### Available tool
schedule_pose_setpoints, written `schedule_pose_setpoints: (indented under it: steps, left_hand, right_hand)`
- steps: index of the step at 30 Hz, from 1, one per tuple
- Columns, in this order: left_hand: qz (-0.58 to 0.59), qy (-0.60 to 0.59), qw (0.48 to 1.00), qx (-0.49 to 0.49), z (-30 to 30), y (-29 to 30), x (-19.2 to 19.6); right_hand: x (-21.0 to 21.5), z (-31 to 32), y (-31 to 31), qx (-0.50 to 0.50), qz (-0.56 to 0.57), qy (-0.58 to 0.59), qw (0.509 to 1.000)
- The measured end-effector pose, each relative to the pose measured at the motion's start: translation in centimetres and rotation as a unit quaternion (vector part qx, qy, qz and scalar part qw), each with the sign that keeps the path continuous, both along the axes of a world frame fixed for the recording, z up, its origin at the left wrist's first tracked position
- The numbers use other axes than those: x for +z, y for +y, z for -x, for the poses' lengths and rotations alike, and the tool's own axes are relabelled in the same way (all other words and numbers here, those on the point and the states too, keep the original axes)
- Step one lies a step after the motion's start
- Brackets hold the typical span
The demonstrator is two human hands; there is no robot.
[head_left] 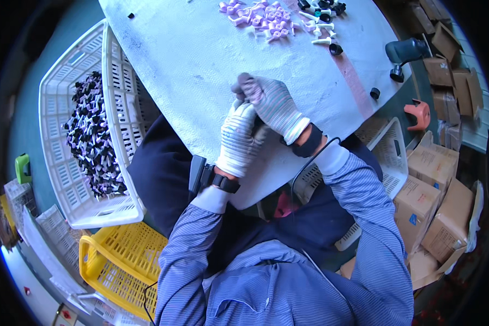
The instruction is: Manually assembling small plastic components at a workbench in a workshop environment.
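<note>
Both my hands wear striped, soiled work gloves and meet above the near part of the white table (pixel 201 65). My left hand (pixel 238 136) is closed, fingers curled up against the other hand. From the right, my right hand (pixel 274 103) bends over it, closed, its fingertips pressed together. Whatever lies between the fingers is hidden. Farther off on the table lies a pile of small pink-lilac plastic pieces (pixel 269 22). Beside it, to the right, several white stemmed pieces (pixel 323 41) mix with black caps (pixel 336 49).
At left stands a white crate (pixel 107 103) with many black, white and lilac pieces (pixel 95 136). Below it sits a yellow basket (pixel 127 239). Cardboard boxes (pixel 424 163) and an orange stool (pixel 417 114) are at right. A dark device (pixel 406 51) rests by the table's right edge.
</note>
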State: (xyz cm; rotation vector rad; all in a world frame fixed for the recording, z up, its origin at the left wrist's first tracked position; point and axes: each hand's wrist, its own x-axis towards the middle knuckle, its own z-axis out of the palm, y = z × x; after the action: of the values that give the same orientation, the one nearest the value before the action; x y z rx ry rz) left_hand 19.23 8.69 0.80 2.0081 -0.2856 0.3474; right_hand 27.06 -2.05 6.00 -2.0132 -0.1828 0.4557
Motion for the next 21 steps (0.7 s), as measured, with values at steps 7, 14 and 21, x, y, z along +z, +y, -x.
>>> schedule_pose_setpoints:
  steps: [7,14,21]
  left_hand:
    - [0.247,0.086,0.963,0.069,1.8,-1.4,-4.1]
    - [0.112,0.142,0.984,0.005,1.1,-0.6,-1.8]
    - [0.151,0.144,0.977,0.033,1.2,-1.6,-4.9]
  right_hand:
    - [3.5,-0.2,4.6,0.176,0.154,-0.061,0.970]
    - [4.3,0.2,4.0,0.232,0.305,-0.045,0.923]
    - [2.3,0.6,5.3,0.172,0.318,-0.150,0.920]
